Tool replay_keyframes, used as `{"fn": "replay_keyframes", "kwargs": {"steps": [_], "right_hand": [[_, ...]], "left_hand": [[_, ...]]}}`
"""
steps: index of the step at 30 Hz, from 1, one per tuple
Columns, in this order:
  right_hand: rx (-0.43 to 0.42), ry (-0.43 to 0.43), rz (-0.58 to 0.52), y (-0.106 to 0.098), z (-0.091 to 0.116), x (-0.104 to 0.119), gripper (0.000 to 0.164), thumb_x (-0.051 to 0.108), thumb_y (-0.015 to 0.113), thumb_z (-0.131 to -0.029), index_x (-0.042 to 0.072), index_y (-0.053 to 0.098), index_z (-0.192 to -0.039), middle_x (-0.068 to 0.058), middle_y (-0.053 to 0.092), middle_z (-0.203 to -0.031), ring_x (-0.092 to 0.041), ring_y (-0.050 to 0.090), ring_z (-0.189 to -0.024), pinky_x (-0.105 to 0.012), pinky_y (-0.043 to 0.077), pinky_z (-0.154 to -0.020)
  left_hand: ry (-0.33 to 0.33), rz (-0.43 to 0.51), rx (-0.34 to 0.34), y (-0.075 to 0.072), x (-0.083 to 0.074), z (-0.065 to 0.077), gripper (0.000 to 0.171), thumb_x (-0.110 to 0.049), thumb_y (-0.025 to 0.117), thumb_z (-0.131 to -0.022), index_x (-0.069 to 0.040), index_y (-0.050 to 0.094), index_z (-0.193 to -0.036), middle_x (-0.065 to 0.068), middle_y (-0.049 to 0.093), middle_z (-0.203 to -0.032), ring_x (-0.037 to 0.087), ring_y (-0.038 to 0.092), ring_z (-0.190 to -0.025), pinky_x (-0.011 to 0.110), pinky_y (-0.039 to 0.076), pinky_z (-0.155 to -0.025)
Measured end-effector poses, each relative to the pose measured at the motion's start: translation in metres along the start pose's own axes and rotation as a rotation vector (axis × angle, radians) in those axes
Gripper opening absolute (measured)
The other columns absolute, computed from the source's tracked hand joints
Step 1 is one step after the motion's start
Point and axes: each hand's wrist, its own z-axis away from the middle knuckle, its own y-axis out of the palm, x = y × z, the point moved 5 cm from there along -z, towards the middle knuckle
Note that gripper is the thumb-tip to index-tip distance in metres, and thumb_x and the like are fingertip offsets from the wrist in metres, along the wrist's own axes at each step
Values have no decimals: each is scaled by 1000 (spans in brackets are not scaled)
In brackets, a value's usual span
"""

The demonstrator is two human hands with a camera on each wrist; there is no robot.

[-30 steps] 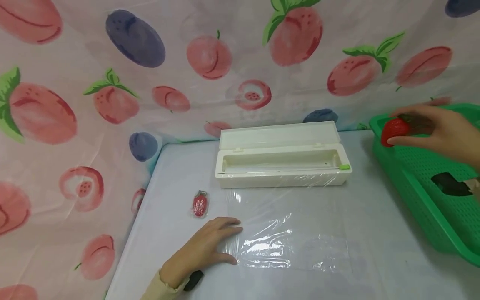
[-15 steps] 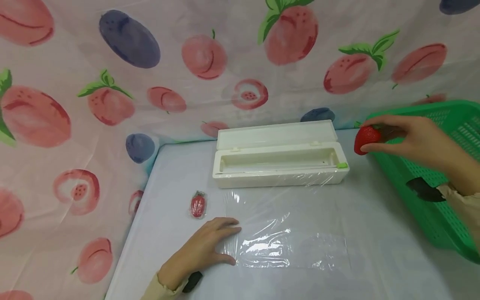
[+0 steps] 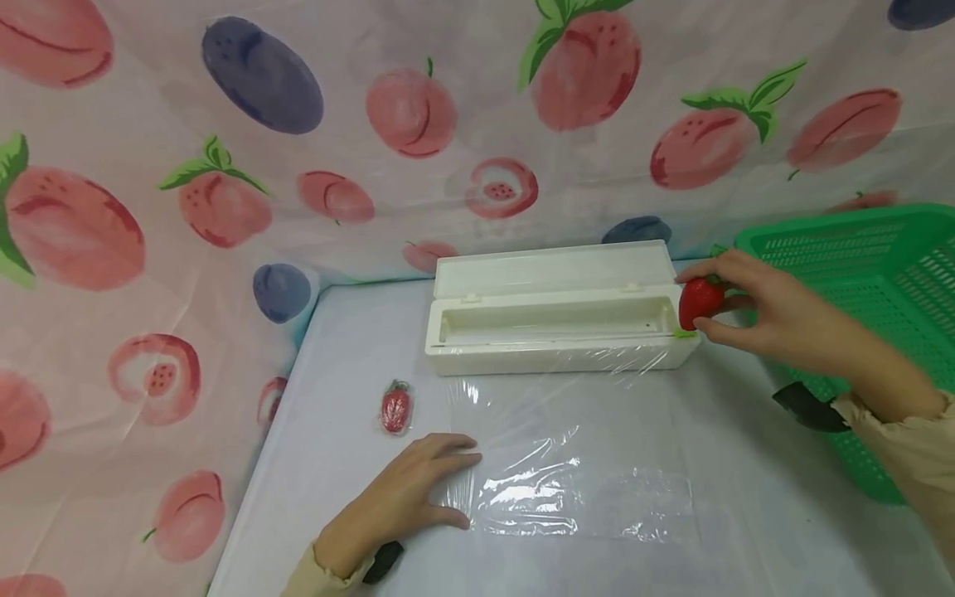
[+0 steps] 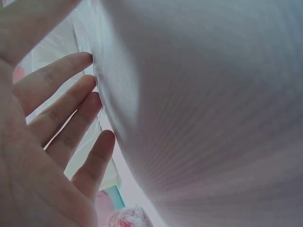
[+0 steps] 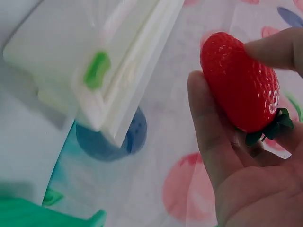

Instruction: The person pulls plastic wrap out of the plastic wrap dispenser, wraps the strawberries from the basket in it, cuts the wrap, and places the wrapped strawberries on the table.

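Note:
Between its thumb and fingers my right hand pinches a red strawberry with green leaves, held up by the right end of the white box. In the right wrist view the strawberry shows whole in the fingers. My left hand rests with fingers spread on the left edge of a clear sheet of plastic wrap, which runs from the box's front over the table. Left of the wrap lies a strawberry wrapped in plastic; part of this wrapped strawberry shows in the left wrist view.
The long white cling film box stands at the back with its lid raised and a green slider at its right end. A green perforated basket is at the right. Behind the table hangs a fruit-print cloth.
My right hand has carried the strawberry left from over the green basket to the right end of the white box. The left hand has stayed on the wrap's edge.

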Motion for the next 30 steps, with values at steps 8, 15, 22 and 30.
{"fn": "replay_keyframes", "kwargs": {"steps": [8, 15, 22, 30], "right_hand": [[77, -81, 48, 21, -4, 17, 57, 4, 81, -80, 11, 59, -133, 2, 55, -113, -2, 47, -96, -13, 52, -71], [205, -83, 59, 36, -5, 33, 81, 2, 79, -82, 12, 35, -150, -6, 62, -127, -18, 58, -109, -22, 55, -78], [234, -68, -61, 49, -8, 44, 76, -3, 79, -80, 8, 31, -138, -11, 63, -132, -18, 66, -102, -22, 56, -72], [191, -117, 51, 60, -7, 51, 71, 3, 85, -76, 6, 51, -138, -6, 52, -121, -10, 63, -92, -22, 58, -73]], "left_hand": [[5, 6, -5, -2, 0, 0, 74, -46, 86, -71, -18, 62, -135, -2, 52, -144, 19, 46, -135, 41, 40, -112], [-2, 14, 0, -2, 0, 0, 74, -46, 85, -71, -18, 62, -135, -3, 51, -144, 19, 46, -135, 42, 40, -112], [2, 18, 0, -2, 0, 0, 73, -46, 85, -71, -18, 62, -135, -2, 52, -144, 19, 46, -135, 42, 40, -112], [3, 19, 0, -2, 0, 0, 73, -46, 85, -71, -18, 62, -135, -3, 52, -144, 19, 46, -135, 41, 40, -112]]}}
